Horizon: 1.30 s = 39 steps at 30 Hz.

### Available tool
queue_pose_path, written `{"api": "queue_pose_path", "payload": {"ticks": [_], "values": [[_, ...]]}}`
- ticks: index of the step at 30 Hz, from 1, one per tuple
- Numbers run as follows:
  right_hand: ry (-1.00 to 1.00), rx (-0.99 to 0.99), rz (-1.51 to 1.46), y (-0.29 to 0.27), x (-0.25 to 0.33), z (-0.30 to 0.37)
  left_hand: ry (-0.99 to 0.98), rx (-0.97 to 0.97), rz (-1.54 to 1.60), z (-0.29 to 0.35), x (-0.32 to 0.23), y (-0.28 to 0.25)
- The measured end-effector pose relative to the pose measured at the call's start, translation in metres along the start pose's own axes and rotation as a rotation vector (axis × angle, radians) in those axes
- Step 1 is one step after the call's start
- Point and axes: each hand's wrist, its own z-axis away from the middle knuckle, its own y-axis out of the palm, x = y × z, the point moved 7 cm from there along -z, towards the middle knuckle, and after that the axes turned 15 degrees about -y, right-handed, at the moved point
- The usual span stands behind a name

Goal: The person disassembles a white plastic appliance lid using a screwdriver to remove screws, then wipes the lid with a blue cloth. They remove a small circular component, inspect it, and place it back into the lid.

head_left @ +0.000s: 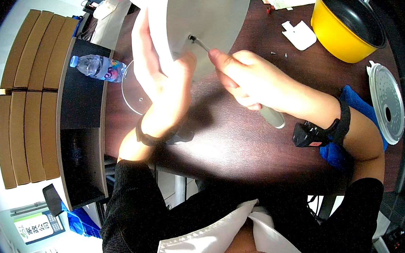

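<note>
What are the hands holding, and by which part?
The left hand holds the white shell by its rim; the right hand grips the screwdriver by its handle.

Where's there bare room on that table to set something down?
The widest bare patch of table lies between the left hand, the right hand with its screwdriver, and the near edge. A smaller one lies between the right forearm and the white flat piece. The right side is crowded: yellow pot, perforated disc, blue cloth.
</note>
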Motion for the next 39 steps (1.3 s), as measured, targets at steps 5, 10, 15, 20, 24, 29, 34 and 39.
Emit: {"api": "queue_pose_path", "payload": {"ticks": [5,10,15,20,24,29,34,39], "values": [[-0.072,-0.021,-0.029,0.006,-0.005,0.000,0.147,-0.018,0.004,0.005,-0.003,-0.001],[-0.335,-0.074,0.315,-0.005,0.015,-0.003,0.215,0.017,0.011,0.004,-0.003,0.000],[-0.736,-0.251,1.121,-0.017,0.046,0.002,0.255,0.045,0.035,0.003,-0.010,0.003],[-0.767,-0.297,1.494,-0.020,0.073,0.012,0.210,0.109,0.054,-0.002,-0.011,0.006],[-0.583,-0.181,1.108,-0.024,0.060,0.003,0.120,0.082,0.228,-0.004,-0.004,0.001],[-0.431,-0.138,0.893,-0.022,0.045,-0.004,0.079,0.055,0.226,-0.006,-0.002,-0.003],[-0.544,-0.233,1.001,-0.027,0.057,0.000,0.061,-0.023,0.214,-0.008,-0.004,-0.008],[-0.312,-0.076,0.563,-0.018,0.037,-0.002,0.086,-0.029,0.241,-0.006,-0.001,-0.010]]}}
